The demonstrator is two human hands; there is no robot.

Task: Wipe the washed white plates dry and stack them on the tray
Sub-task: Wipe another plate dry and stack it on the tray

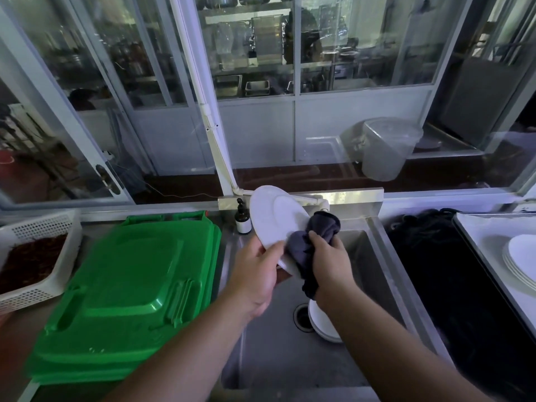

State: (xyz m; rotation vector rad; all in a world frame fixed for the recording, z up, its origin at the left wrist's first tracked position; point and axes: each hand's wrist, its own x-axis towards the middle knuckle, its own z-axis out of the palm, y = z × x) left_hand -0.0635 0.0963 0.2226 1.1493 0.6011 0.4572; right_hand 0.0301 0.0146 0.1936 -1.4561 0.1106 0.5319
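Two hands are in view: the left hand (255, 274) at about 7 o'clock of one white plate (275, 220), and the right hand (329, 264) bunching one dark cloth (311, 242). One stack of white plates (323, 323) lies in the single steel sink (374, 274) toward 6 o'clock; its count cannot be told. A second plate stack (522, 258), about three, sits on one tray (478, 227) at 3 o'clock. At 9 o'clock: one green bin lid (127, 288), one white basket (34, 227). One pump bottle (242, 217) stands near centre.
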